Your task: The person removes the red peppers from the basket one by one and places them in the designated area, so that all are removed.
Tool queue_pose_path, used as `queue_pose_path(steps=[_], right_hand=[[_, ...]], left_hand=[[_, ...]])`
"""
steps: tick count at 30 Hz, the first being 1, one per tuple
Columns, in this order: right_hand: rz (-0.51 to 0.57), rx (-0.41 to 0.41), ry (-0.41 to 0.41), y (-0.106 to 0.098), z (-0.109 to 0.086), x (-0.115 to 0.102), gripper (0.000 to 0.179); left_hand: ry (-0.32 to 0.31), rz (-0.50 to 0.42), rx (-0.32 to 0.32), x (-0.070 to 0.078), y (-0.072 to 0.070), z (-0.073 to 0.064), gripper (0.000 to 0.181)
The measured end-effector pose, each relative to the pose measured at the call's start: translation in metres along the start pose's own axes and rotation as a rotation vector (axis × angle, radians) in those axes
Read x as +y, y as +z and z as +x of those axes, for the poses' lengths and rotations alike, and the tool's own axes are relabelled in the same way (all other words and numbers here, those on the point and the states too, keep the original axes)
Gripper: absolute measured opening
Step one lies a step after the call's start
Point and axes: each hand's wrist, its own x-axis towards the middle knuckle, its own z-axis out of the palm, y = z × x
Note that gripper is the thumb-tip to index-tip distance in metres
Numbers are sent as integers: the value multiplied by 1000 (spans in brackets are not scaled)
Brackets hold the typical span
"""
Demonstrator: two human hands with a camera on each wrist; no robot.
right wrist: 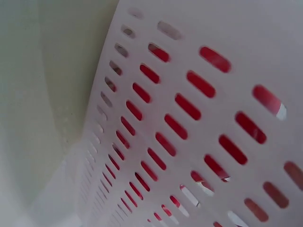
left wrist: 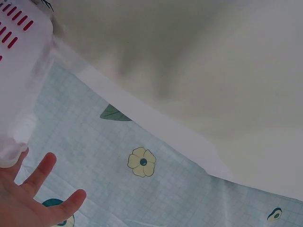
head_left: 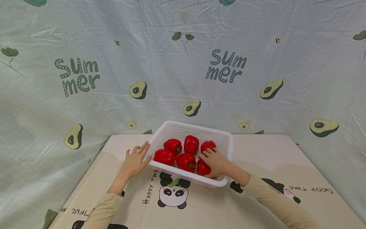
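Note:
A white slotted plastic basket [head_left: 183,173] stands on the table with several red bell peppers in it, among them one bell pepper [head_left: 191,144] at the back. My right hand [head_left: 219,163] reaches over the basket's right side, its fingers curled round a red bell pepper [head_left: 202,168] in the front right corner. Another bell pepper [head_left: 207,145] lies just beyond those fingertips. On the left, my left hand [head_left: 133,163] has its fingers spread, touching the basket's left rim. The right wrist view shows only the slotted basket wall [right wrist: 189,28], with red behind the slots; the hand is hidden there.
A pale tablecloth [head_left: 171,219] with panda prints covers the table. Behind it and at both sides hangs a light curtain [head_left: 160,63] printed with avocados and lettering. The basket is close to the table's back edge.

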Motion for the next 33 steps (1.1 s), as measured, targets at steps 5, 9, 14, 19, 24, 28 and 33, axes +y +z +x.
queue_pose_path(steps=[5, 9, 14, 19, 24, 28, 33], right_hand=[[42, 40, 8, -5, -5, 2, 77], [56, 116, -7, -7, -9, 4, 74], [55, 177, -1, -10, -13, 8, 70], [64, 169, 39, -13, -17, 11, 72], [68, 170, 61, -14, -21, 16, 71], [75, 182, 58, -15, -24, 18, 72], [85, 198, 71, -16, -27, 18, 76]], left_hand=[[-3, -6, 2, 1, -1, -1, 56], [-1, -1, 2, 1, -2, 0, 55], [-4, -2, -6, 1, -1, 0, 55], [-14, -7, -14, 0, 0, 0, 56], [-4, -9, -8, -1, 1, 1, 56], [-1, -8, -14, -1, 0, 2, 56], [-2, -5, -11, -1, 0, 1, 56]])
